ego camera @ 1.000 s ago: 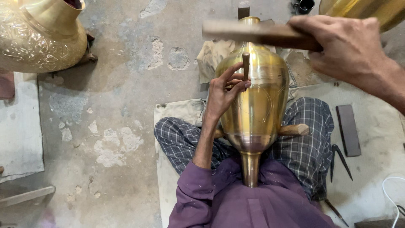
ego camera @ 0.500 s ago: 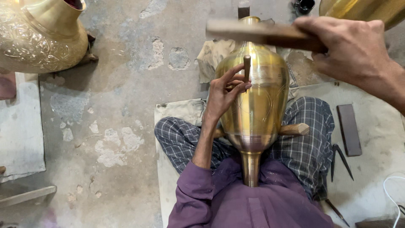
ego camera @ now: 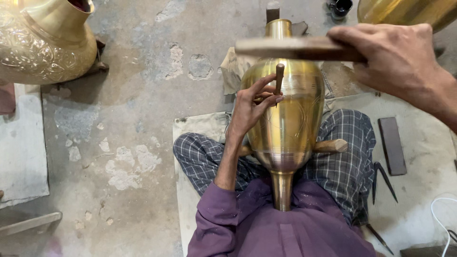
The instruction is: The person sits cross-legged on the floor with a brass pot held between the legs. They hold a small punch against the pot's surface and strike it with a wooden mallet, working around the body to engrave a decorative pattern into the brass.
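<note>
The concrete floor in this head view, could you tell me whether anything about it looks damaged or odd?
Yes. The concrete floor is chipped and pitted in pale patches left of the brass vase. Nothing is spilled; the vase rests steadily across the lap, the left hand holding a chisel to it.

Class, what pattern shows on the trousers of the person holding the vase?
A dark blue-grey check with pale lines on the trousers, seen best in the head view.
</note>
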The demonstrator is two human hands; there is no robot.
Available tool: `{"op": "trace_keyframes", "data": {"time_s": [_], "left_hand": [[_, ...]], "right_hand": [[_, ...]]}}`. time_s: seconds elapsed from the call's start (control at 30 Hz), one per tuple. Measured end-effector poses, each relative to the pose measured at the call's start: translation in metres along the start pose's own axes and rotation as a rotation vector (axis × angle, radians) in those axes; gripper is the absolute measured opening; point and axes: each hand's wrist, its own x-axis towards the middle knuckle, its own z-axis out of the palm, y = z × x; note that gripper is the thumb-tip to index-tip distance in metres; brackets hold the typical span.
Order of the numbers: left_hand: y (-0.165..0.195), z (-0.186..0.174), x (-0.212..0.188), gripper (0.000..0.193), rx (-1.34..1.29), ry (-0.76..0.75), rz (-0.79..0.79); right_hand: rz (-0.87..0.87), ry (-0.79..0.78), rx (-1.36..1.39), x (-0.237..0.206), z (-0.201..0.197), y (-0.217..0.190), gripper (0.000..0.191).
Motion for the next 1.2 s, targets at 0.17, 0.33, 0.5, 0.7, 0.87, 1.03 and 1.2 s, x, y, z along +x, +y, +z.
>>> {"op": "trace_keyframes", "data": {"time_s": [0.17,0.33,0.5,0.7,0.87,1.03,1.2], "left_hand": [[0.000,-0.002,-0.002,0.052,-0.060,-0.020,0.063],[0.004,-0.003,-0.002,0.052,-0.034,-0.047,0.036],[0.006,-0.004,-0.001,0.054,-0.031,-0.065,0.021],[0.001,-0.004,-0.002,0.057,-0.012,-0.065,0.065],[-0.003,-0.005,-0.003,0.057,-0.022,-0.093,0.080],[-0.003,-0.005,0.000,0.057,0.034,-0.124,0.073],[0.002,-0.007,0.000,0.057,0.045,-0.139,0.071]], "right_hand": [[0.050,-0.198,0.144,-0.005,0.002,0.002,0.071],[0.082,0.040,0.507,-0.011,0.005,0.001,0.055],[0.043,-0.095,0.024,-0.018,0.008,0.002,0.056],[0.008,-0.006,0.190,-0.022,0.009,0.001,0.065],[0.071,0.145,0.675,-0.026,0.010,-0.003,0.056],[0.079,0.014,0.192,-0.031,0.013,-0.001,0.048],[0.121,-0.041,0.336,-0.035,0.012,-0.004,0.061]]}}
